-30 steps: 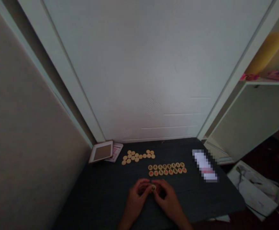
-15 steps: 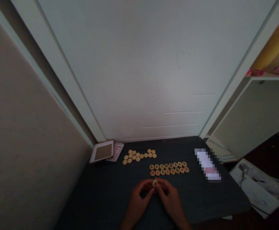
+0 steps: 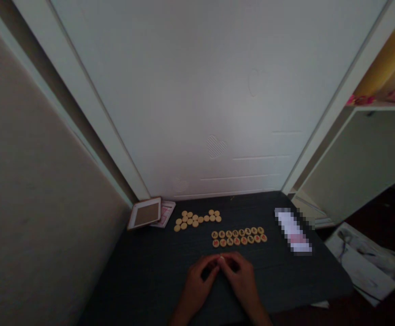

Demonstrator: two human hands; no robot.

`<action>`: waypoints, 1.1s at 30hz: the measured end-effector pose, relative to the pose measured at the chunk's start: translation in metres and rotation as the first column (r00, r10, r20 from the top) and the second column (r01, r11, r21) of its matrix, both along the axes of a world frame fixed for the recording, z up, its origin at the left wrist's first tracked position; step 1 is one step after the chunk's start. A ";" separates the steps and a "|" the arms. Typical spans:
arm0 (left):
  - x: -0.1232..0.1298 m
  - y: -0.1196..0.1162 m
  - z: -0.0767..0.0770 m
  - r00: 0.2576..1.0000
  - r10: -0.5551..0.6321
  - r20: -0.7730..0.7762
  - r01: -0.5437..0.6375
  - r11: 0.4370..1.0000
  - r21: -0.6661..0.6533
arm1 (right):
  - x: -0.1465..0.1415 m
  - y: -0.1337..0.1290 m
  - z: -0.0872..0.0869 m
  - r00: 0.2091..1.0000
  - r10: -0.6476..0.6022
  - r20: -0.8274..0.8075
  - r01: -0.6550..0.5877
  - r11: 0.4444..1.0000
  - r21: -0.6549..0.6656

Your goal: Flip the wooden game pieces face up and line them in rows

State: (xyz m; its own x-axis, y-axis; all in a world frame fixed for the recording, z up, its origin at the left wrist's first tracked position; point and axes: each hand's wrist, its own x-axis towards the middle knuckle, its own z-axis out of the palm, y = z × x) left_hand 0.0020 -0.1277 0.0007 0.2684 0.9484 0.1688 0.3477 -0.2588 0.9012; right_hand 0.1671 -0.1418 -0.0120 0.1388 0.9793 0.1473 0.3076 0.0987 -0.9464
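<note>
1. The left hand (image 3: 197, 277) and right hand (image 3: 243, 275) meet at their fingertips above the near part of the dark worktop (image 3: 149, 276), fingers curled, with a gap inside each curve.
2. Between them they pinch a small pale piece (image 3: 221, 258) — mostly hidden by the fingers, so its face cannot be read.
3. Just beyond the right hand lie the marked discs (image 3: 237, 242), in two rows of eight; the far row has dark marks, the near one both red and dark.
4. Farther off, ahead and to the left of the left hand, the plain discs (image 3: 189, 221) lie flat in an uneven cluster, many touching.
5. Left of those, a pale-bordered frame (image 3: 145, 214) overlaps a pink-and-white card (image 3: 166, 213).
6. Well to the right of the right hand sits a pixelated white-and-pink item (image 3: 292, 230) — its details cannot be made out.
</note>
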 end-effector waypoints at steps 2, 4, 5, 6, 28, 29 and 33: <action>0.001 0.000 0.001 1.000 -0.002 -0.014 0.002 1.000 0.007 | 0.001 0.000 0.000 1.000 0.006 0.002 -0.006 1.000 0.014; 0.001 0.000 0.002 1.000 -0.003 -0.013 0.003 1.000 0.008 | 0.001 0.001 0.000 1.000 0.022 0.004 -0.022 0.999 0.033; 0.001 0.000 0.002 1.000 -0.003 -0.010 0.003 1.000 0.010 | 0.002 0.001 0.000 0.999 0.032 0.005 -0.032 0.999 0.044; 0.001 0.000 0.002 1.000 -0.002 -0.005 0.002 1.000 0.011 | 0.002 0.001 0.001 0.999 0.042 0.004 -0.042 0.998 0.055; 0.004 -0.001 0.008 0.999 0.034 0.035 -0.033 0.999 -0.023 | 0.001 0.000 0.006 0.995 0.033 -0.094 -0.031 0.999 0.021; 0.004 -0.001 0.007 0.999 0.040 0.036 -0.039 0.999 -0.031 | 0.002 -0.001 0.007 0.995 0.043 -0.094 -0.041 0.999 0.019; 0.003 -0.001 0.006 0.998 0.052 0.041 -0.050 0.997 -0.057 | 0.001 -0.001 0.010 0.991 0.084 -0.106 -0.082 0.996 0.022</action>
State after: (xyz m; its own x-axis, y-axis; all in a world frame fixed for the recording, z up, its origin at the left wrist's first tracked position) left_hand 0.0052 -0.1291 0.0065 0.2131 0.9689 0.1254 0.3201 -0.1905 0.9280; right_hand 0.1682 -0.1429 -0.0020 0.0728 0.9856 0.1529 0.1946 0.1363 -0.9714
